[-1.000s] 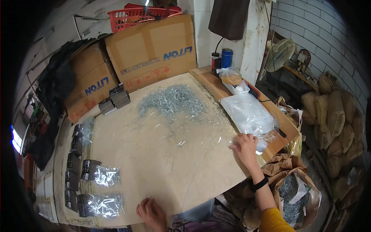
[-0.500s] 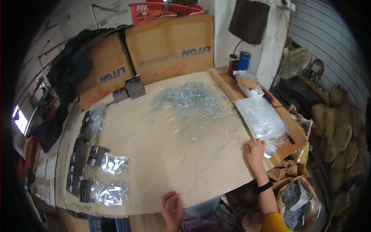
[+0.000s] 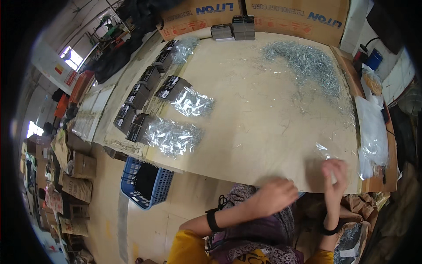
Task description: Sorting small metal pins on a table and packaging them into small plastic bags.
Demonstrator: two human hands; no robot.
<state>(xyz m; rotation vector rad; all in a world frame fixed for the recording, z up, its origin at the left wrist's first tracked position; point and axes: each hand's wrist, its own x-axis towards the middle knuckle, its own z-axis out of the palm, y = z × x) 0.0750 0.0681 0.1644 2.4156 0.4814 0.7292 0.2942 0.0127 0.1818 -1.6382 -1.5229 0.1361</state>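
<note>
Over the near right edge of the table, my left hand reaches across with curled fingers; what they close on, if anything, is hidden. Just to its right is my right hand, raised and a little blurred, with thumb and fingers pinched. A small clear plastic bag shows at its fingertips. The two hands are close but apart. A stack of clear plastic bags lies right of them on a brown board. Farther off, a heap of thin silvery metal pieces spreads over the table.
Dark stacks of cards line the table's left side. Filled clear bags lie beside some. Cardboard boxes stand behind the table. A blue basket is on the floor, and an open paper sack stands at the lower right.
My view has swung left and down. My right hand has left the stack of bags with a clear bag at its fingers, and my left hand has come over toward it.
</note>
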